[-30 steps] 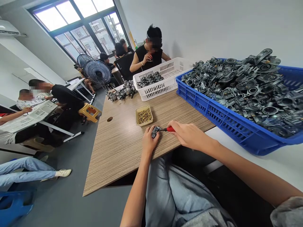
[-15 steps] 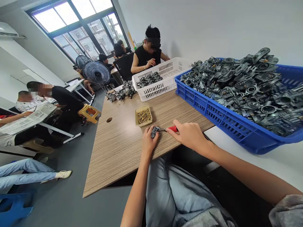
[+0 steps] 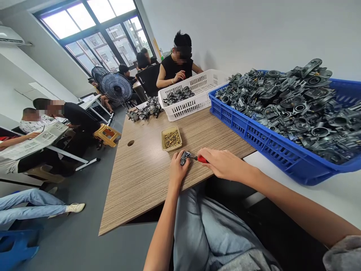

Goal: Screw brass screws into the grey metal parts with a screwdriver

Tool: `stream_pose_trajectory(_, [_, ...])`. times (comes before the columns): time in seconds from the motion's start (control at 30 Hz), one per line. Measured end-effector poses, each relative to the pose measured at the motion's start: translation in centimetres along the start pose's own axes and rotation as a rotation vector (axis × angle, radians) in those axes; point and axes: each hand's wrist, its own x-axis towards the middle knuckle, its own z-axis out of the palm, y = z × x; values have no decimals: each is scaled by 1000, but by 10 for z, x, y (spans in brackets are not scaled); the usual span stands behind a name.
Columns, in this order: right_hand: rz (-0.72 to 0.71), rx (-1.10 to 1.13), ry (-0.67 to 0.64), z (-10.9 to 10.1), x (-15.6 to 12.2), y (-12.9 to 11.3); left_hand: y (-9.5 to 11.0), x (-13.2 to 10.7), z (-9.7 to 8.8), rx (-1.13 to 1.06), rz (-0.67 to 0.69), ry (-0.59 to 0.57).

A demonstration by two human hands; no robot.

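My left hand (image 3: 177,168) is closed around a small grey metal casting (image 3: 185,157), holding it just over the near edge of the wooden table (image 3: 135,177). The fingers of my right hand (image 3: 218,162) wrap the red handle of a screwdriver (image 3: 202,159). Its dark shaft points left and its tip meets the casting; the exact contact spot is too small to make out. Just beyond my left hand stands a cream tray (image 3: 163,140) holding many small brass-coloured pieces (image 3: 172,139).
At my right a blue crate (image 3: 239,122) is heaped with grey metal castings (image 3: 290,101). A white basket (image 3: 180,113) and a pile of metal parts (image 3: 146,109) lie at the table's far end. A co-worker (image 3: 177,64) sits behind them. A fan (image 3: 116,87) stands at left.
My right hand has shifted slightly left and closed more fully round the screwdriver handle, its thumb and fingers turned. The casting stays in my left hand, almost unmoved.
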Motion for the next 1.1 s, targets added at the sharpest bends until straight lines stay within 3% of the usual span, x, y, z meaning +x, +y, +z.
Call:
stream_pose_trajectory(0.23, [124,-110,120,8,4,-3,2,0,-1,6,-7,1])
stream_pose_trajectory(0.73, [476,-279,110,17,10,-13,0,0,0,3,-10,2])
stream_pose_trajectory(0.83, [435,-252,88,17,10,-9,0,0,1,7,-15,8])
stream_pose_trajectory(1.0, [137,-56,67,11,4,-4,1,1,0,7,-23,2])
stream_pose_trajectory(1.1, [70,-21,37,5,0,-3,1,1,0,10,-25,3])
